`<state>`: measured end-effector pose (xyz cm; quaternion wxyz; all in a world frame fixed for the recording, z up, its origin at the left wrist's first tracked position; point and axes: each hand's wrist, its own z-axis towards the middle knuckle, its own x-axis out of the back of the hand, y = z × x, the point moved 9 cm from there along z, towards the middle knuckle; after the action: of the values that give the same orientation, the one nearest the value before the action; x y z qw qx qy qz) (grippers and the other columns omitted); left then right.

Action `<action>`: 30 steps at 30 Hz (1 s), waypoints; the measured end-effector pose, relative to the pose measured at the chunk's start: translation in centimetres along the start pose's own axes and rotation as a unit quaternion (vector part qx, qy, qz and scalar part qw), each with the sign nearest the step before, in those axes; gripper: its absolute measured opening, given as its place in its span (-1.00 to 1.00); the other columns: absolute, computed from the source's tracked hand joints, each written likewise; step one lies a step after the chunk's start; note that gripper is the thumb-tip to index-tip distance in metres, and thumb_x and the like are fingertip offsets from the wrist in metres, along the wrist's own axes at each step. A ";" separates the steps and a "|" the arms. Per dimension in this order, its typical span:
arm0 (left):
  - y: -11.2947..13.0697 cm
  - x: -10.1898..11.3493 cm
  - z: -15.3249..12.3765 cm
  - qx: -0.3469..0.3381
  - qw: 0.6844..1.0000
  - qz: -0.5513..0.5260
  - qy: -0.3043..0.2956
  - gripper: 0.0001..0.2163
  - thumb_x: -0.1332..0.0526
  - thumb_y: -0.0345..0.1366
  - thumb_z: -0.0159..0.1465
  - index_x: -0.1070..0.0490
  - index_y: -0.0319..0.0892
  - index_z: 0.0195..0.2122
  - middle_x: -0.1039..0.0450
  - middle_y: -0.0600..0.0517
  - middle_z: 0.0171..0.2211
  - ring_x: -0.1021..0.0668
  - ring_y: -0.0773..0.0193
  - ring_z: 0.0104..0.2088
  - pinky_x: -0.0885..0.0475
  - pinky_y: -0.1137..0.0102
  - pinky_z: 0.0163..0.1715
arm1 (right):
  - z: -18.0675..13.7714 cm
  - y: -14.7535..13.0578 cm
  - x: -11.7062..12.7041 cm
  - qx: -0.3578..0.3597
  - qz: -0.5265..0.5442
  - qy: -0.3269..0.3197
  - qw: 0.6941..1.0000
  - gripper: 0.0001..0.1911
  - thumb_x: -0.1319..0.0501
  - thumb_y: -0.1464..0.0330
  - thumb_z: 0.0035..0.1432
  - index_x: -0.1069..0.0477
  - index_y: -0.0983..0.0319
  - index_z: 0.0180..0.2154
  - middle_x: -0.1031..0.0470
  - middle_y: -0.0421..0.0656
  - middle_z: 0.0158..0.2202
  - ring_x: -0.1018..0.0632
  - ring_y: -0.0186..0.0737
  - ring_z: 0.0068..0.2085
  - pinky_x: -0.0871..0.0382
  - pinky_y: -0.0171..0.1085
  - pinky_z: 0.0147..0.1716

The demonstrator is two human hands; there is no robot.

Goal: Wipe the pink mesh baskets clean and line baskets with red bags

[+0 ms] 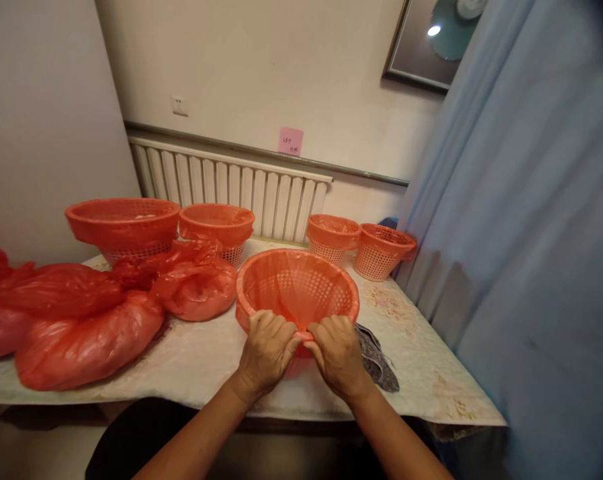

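A round red plastic basket (352, 288) with lattice sides stands in front of me on the table. A thin red plastic bag (289, 293) lines it and is folded out over its rim. On the near rim, my left hand (269, 348) and my right hand (337, 350) are side by side, thumbs almost touching. Both are closed, pinching the bag's edge where it passes over the rim. The bag is drawn into creases toward the thumbs. My hands hide part of the near side of the basket. A dark grey cloth (376, 357) lies just right of my right hand.
Filled red bags (89, 340) are heaped on the left, with another bag (196, 287) beside the basket. Lined baskets (124, 227) stand at the back left, two smaller baskets (381, 252) at the back right. A blue curtain (526, 233) borders the patterned tablecloth (431, 363); behind is a radiator (231, 180).
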<state>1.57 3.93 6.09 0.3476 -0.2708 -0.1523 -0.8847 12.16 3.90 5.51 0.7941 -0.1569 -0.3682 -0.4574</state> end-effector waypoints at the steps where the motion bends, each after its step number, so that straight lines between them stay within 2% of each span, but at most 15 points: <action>1: -0.1 0.0 0.1 0.000 1.000 0.003 0.002 -0.72 0.05 -0.27 0.37 -0.36 -0.16 -0.43 -0.33 0.03 -0.51 -0.29 0.20 -0.39 -0.21 0.18 -0.17 | -0.3 1.0 0.0 0.012 0.014 0.002 1.000 -0.61 0.12 0.15 0.33 -0.35 0.22 -0.31 -0.33 -0.13 -0.41 -0.26 -0.17 -0.35 -0.08 -0.17 -0.29; 4: -0.4 0.1 0.3 -0.005 1.000 0.001 0.005 -0.72 0.05 -0.27 0.36 -0.36 -0.16 -0.43 -0.31 0.03 -0.51 -0.29 0.19 -0.38 -0.21 0.18 -0.17 | -0.8 4.1 0.2 0.032 0.066 0.015 0.997 -0.48 0.22 0.06 0.32 -0.35 0.24 -0.27 -0.32 -0.11 -0.39 -0.29 -0.15 -0.30 -0.15 -0.14 -0.22; 8: -1.6 0.0 0.4 -0.011 1.000 -0.017 -0.006 -0.72 0.05 -0.27 0.36 -0.35 -0.16 -0.44 -0.31 0.04 -0.51 -0.29 0.20 -0.38 -0.20 0.19 -0.18 | -1.0 6.4 0.3 0.027 0.105 0.024 0.994 -0.46 0.23 0.00 0.30 -0.33 0.23 -0.24 -0.33 -0.11 -0.34 -0.31 -0.14 -0.23 -0.20 -0.10 -0.13; 12: -4.0 0.7 0.6 -0.003 0.999 -0.039 -0.005 -0.72 0.06 -0.31 0.34 -0.32 -0.15 -0.47 -0.28 0.05 -0.52 -0.30 0.21 -0.40 -0.22 0.21 -0.21 | -0.7 5.0 0.3 0.004 0.082 0.037 0.996 -0.48 0.22 0.03 0.30 -0.33 0.22 -0.28 -0.31 -0.12 -0.37 -0.30 -0.13 -0.26 -0.18 -0.09 -0.14; 15: -4.5 1.4 0.7 0.007 0.999 -0.041 -0.003 -0.74 0.06 -0.36 0.34 -0.32 -0.16 -0.44 -0.31 0.03 -0.49 -0.32 0.20 -0.37 -0.24 0.21 -0.19 | -0.4 2.9 0.2 -0.031 0.038 0.040 0.998 -0.55 0.15 0.09 0.32 -0.33 0.23 -0.33 -0.31 -0.11 -0.39 -0.28 -0.13 -0.29 -0.15 -0.11 -0.20; 19: -1.6 1.2 0.4 -0.015 0.999 -0.033 -0.013 -0.82 0.02 -0.38 0.34 -0.37 -0.17 -0.22 -0.43 -0.04 -0.30 -0.36 0.14 -0.20 -0.21 0.14 -0.04 | 0.4 -0.1 0.1 -0.066 -0.012 0.036 0.997 -0.69 0.02 0.20 0.30 -0.30 0.21 -0.41 -0.30 -0.13 -0.43 -0.26 -0.15 -0.34 -0.08 -0.15 -0.28; 23: 0.3 0.6 0.0 -0.004 1.000 -0.020 0.006 -0.75 0.07 -0.32 0.36 -0.39 -0.16 -0.29 -0.40 0.00 -0.43 -0.34 0.17 -0.34 -0.21 0.16 -0.15 | 1.1 -2.0 0.1 -0.056 -0.031 0.021 0.998 -0.74 -0.01 0.26 0.29 -0.31 0.20 -0.42 -0.30 -0.15 -0.44 -0.26 -0.16 -0.34 -0.05 -0.16 -0.29; 26: 0.2 0.2 0.2 -0.002 1.000 0.000 0.009 -0.72 0.06 -0.28 0.36 -0.38 -0.16 -0.39 -0.33 0.02 -0.51 -0.29 0.19 -0.39 -0.20 0.19 -0.21 | 0.8 -1.4 -0.1 -0.030 -0.037 -0.002 0.999 -0.73 0.01 0.24 0.31 -0.34 0.19 -0.37 -0.31 -0.15 -0.42 -0.26 -0.16 -0.34 -0.05 -0.18 -0.30; 30: -0.4 0.0 0.6 0.004 1.000 0.012 0.006 -0.73 0.05 -0.30 0.36 -0.34 -0.16 -0.44 -0.31 0.02 -0.52 -0.28 0.19 -0.39 -0.20 0.19 -0.22 | -0.2 2.2 -0.3 0.016 0.006 -0.009 1.000 -0.58 0.14 0.13 0.33 -0.36 0.22 -0.27 -0.33 -0.12 -0.40 -0.28 -0.15 -0.33 -0.11 -0.16 -0.26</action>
<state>1.48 4.53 6.53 0.3603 -0.2657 -0.1499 -0.8815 14.02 5.12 5.37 0.7959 -0.1509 -0.3816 -0.4452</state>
